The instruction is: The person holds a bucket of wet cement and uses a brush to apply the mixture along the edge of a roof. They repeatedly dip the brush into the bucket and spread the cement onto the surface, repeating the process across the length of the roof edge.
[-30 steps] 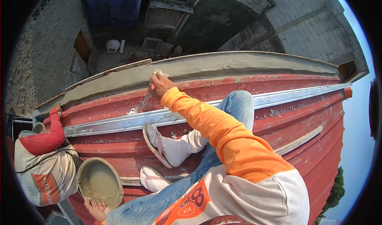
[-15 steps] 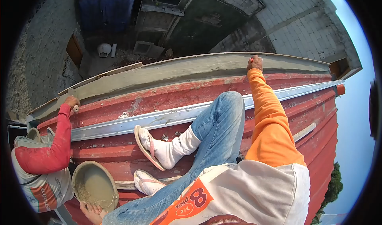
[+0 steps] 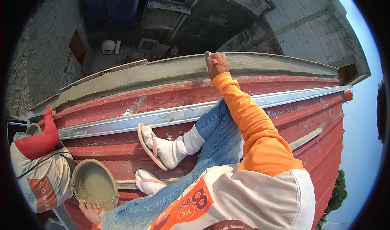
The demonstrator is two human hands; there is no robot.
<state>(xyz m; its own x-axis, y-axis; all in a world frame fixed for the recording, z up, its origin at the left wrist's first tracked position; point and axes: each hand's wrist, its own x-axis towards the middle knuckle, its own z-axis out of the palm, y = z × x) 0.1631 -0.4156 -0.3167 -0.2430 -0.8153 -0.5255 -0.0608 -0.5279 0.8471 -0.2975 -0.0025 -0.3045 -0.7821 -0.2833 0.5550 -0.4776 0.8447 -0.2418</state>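
Note:
My right hand [image 3: 218, 65], in an orange sleeve, is closed around the red-orange handle of a trowel [image 3: 215, 61]. Its blade is mostly hidden, with a small mortar-coated part showing beside the fingers. The hand is over the top edge of a grey mortar-covered ledge [image 3: 170, 70]. At the lower left, my left hand [image 3: 91, 211] has its fingers closed at the rim of a bucket [image 3: 113, 180] with wet grey mortar inside. The bucket tilts toward me, beside my bent leg.
A co-worker in a red sleeve [image 3: 38, 142] bends over the ledge's left end. Beneath my feet slopes a red corrugated roof [image 3: 105, 152], crossed by a metal channel [image 3: 174, 118]. Past the ledge is a drop to a lower yard [image 3: 95, 63].
My right hand has slid left along the ledge with the trowel. The co-worker's hand has also moved left and lower. My left hand stays at the bucket.

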